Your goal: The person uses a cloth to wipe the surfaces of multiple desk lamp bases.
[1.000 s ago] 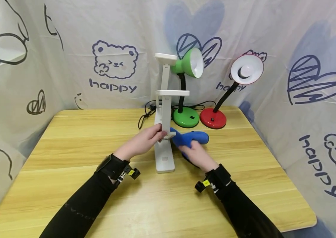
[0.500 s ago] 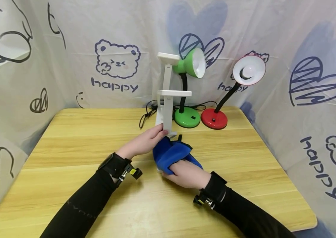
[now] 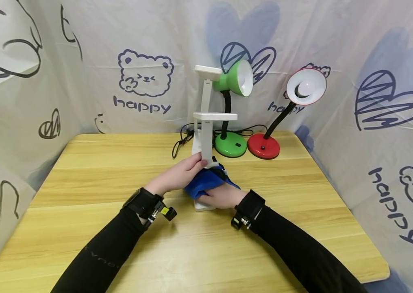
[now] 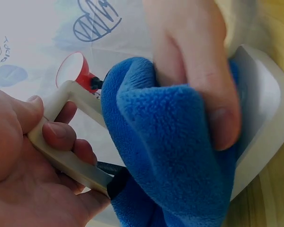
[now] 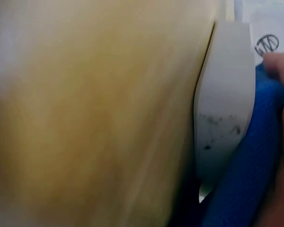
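A white stand (image 3: pixel 206 140) with upright posts, two flat tops and a long flat base (image 3: pixel 203 206) stands on the table; its exact kind is unclear. My left hand (image 3: pixel 179 174) grips the lower part of the front post; the left wrist view shows fingers curled round a white bar (image 4: pixel 68 158). My right hand (image 3: pixel 224 196) holds a bunched blue plush cloth (image 3: pixel 200 183) with black edging against the base, its thumb bent over the fabric. Dark specks (image 5: pixel 220 130) mark the white surface in the right wrist view. The cloth hides the middle of the base.
A green desk lamp (image 3: pixel 231 145) stands close behind the stand. To its right is a red desk lamp (image 3: pixel 263 146). Black cables (image 3: pixel 182 140) lie by the back edge. Printed white curtains (image 3: pixel 142 118) surround the wooden table (image 3: pixel 111 162).
My right hand has carried the blue cloth from the stand's right side across onto the base, then slightly farther back. The left hand keeps its hold on the post.
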The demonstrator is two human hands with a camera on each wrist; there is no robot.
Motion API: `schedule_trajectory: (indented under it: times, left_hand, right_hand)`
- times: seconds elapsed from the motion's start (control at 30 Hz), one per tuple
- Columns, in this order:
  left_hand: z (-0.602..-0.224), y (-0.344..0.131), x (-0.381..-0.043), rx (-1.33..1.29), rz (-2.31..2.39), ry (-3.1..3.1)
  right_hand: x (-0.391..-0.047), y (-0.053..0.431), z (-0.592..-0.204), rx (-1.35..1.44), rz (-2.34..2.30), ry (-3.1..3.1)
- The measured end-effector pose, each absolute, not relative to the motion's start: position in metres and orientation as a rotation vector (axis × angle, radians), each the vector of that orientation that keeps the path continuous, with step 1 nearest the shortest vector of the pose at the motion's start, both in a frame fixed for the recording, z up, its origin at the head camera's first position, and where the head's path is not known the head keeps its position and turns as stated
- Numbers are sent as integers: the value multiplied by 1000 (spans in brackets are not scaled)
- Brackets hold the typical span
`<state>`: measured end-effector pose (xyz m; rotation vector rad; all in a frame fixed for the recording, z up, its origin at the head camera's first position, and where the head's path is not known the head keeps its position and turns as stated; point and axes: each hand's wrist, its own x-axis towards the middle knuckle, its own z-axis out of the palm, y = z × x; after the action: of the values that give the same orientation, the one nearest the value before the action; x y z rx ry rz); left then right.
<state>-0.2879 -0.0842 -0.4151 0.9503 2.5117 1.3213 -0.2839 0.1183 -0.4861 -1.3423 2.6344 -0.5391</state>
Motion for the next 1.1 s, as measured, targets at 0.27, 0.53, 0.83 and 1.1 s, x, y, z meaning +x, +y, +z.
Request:
schedule_trajectory:
  times: [0.27, 0.53, 0.83, 1.1]
  left_hand:
    - [-417, -85, -289, 957, 1317, 2531]
    - [-415, -83, -291, 988, 1305, 2504]
    - [-416, -86, -290, 959, 1357, 2453]
    - [-415, -85, -289, 945, 1375, 2433]
  right_hand:
    - [-274, 119, -479, -1241, -618, 2514]
    - [-231, 137, -470, -1214, -582, 2395]
    - [-217, 144, -470, -1238, -601, 2294]
    - [-247, 136, -472, -1168, -625, 2385]
